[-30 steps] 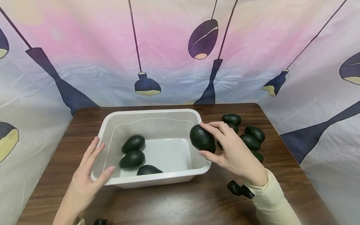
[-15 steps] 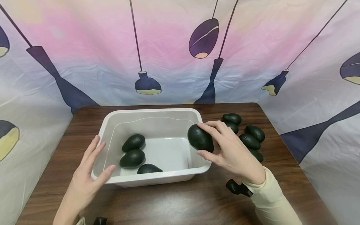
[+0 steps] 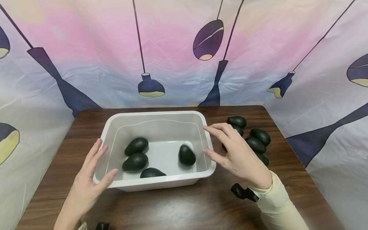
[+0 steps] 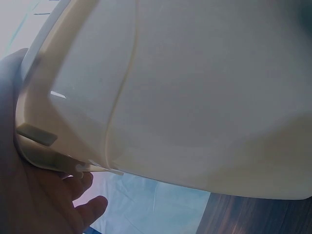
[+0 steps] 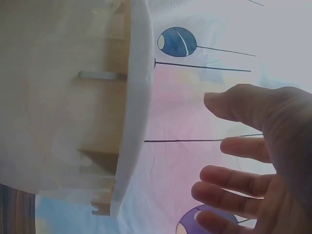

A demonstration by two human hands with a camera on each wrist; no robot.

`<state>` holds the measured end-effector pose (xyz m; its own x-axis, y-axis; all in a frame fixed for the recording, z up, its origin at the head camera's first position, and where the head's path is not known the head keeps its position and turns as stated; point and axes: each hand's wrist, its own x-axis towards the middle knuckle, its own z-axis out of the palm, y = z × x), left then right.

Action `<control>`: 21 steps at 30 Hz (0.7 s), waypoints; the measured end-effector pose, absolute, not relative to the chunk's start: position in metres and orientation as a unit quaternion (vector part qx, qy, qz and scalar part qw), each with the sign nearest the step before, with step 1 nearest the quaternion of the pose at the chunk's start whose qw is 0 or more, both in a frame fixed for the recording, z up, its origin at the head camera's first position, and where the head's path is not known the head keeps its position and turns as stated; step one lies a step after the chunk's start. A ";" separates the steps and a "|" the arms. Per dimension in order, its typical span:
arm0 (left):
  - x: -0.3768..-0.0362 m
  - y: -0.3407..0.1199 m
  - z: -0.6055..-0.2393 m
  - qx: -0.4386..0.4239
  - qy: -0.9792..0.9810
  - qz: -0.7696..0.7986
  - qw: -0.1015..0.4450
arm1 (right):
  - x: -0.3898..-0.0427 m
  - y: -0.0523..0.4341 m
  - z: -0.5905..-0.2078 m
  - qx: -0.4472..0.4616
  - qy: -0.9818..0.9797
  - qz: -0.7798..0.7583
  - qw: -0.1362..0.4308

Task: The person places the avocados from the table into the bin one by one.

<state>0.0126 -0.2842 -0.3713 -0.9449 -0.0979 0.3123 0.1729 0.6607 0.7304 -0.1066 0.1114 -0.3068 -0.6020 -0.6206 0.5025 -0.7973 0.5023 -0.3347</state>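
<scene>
We see the loose avocado (image 3: 187, 155) only in the head view: it is in the right part of the white tub (image 3: 164, 153), its narrow end pointing to the far wall and a touch left. Its long axis runs roughly near to far, crosswise to the tub's length; its edges are blurred, so we cannot tell whether it touches the floor. Three other avocados (image 3: 135, 163) lie at the left and the near wall, and more avocados (image 3: 255, 144) sit on the table (image 3: 172, 210) beyond the right hand (image 3: 240, 155). That hand has its thumb and fingers apart, with bare space between them. From the head it seems to meet the rim, but the right wrist view shows us a gap there, and short ribs under the rim. The left hand (image 3: 86, 182) is at the tub's left end, thumb parted from the fingers; its wrist view shows us fingertips past the rim, against the cloth (image 4: 146, 204)
</scene>
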 end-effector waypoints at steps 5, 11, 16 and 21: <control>0.012 -0.284 -0.372 -0.024 -0.896 -0.414 0.158 | -0.106 0.114 -0.307 0.415 -0.851 0.277 0.167; 0.012 -0.284 -0.372 -0.026 -0.896 -0.414 0.157 | -0.106 0.119 -0.309 0.408 -0.852 0.281 0.170; 0.012 -0.284 -0.372 -0.027 -0.895 -0.414 0.162 | -0.107 0.125 -0.311 0.405 -0.848 0.288 0.184; 0.013 -0.283 -0.373 -0.023 -0.896 -0.412 0.162 | -0.109 0.134 -0.314 0.391 -0.848 0.298 0.197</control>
<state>0.0125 -0.2834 -0.3726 -0.9462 -0.0919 0.3102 0.1758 0.6588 0.7315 -0.1095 0.1339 -0.3136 -0.6173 -0.5458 0.5667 -0.7802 0.5170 -0.3520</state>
